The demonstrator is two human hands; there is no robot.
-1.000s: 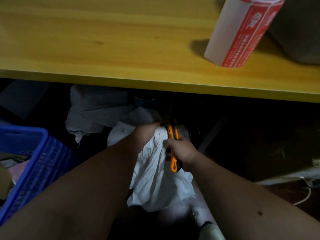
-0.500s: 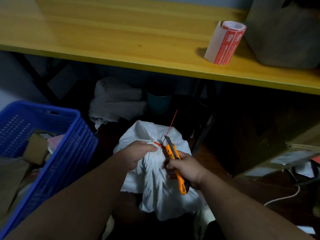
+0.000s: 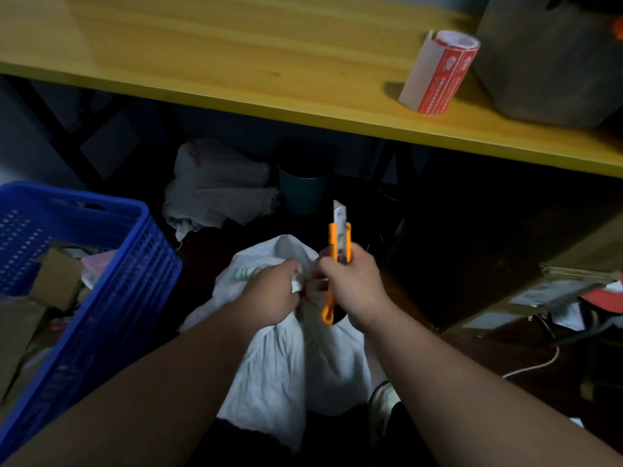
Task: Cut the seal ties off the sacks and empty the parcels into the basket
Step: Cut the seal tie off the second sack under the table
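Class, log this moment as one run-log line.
left hand: grips white woven sack neck | right hand: holds orange utility knife, blade up | blue plastic basket: left

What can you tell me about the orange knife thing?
The orange utility knife is a slim cutter with an orange plastic-looking casing and a silvery snap-off blade pushed out at its top. It stands nearly upright, blade pointing up and away toward the yellow table. The right hand grips its middle, hiding part of the handle. Its lower end shows just above the white sack.
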